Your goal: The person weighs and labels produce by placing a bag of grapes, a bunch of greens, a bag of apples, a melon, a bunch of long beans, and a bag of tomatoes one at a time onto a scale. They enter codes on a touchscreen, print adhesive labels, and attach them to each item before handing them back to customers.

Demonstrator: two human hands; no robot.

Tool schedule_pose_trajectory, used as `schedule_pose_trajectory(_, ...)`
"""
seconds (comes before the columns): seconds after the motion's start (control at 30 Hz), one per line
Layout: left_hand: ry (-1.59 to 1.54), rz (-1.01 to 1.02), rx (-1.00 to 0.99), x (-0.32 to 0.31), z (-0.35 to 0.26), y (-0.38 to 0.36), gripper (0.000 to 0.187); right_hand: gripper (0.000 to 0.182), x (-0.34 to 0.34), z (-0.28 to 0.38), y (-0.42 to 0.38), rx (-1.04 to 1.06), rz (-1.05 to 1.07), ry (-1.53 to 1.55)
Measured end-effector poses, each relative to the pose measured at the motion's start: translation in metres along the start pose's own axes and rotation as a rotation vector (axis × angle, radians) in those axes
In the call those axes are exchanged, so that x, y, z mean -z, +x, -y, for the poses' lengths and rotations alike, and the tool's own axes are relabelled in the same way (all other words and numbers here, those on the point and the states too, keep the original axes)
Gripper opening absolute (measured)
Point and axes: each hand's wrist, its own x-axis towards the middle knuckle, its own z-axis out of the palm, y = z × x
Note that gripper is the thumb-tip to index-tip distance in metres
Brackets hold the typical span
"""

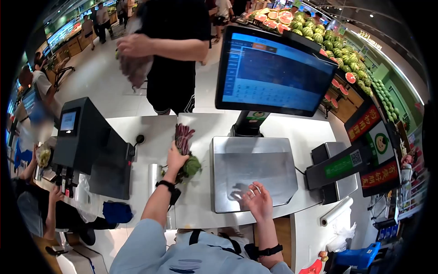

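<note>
On the white counter, my left hand [176, 158] is closed around a bunch of leafy vegetables [185, 137] with reddish-purple stems and green leaves. The stems point away from me and the leaves lie nearer, beside my wrist. My right hand [258, 201] is held over the near edge of the metal scale plate [253, 166], palm up with its fingers apart and nothing in it. Behind the scale stands a lit touch screen [276, 71].
Across the counter [150, 125], a person in black [175, 45] holds a bag of dark produce [134, 68]. A dark printer-like machine [93, 146] stands left. A scanner stand [340, 166] and plastic roll [336, 211] are right. Another person works at far left.
</note>
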Motion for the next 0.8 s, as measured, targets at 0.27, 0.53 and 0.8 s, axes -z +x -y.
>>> schedule_pose_trajectory(0.27,-1.069,0.373,0.297,0.089,-0.009,-0.072,0.06,0.028,0.045,0.052,-0.012,0.143,-0.048,0.04)
schedule_pose_trajectory(0.53,-0.846,0.547,-0.328,0.115,-0.169,-0.131,0.072,0.024,0.081,0.086,-0.029,0.307,-0.115,0.082)
schedule_pose_trajectory(0.8,-0.269,0.531,-0.569,0.002,-0.222,-0.146,0.08,0.023,0.105,0.092,-0.042,0.329,-0.13,0.135)
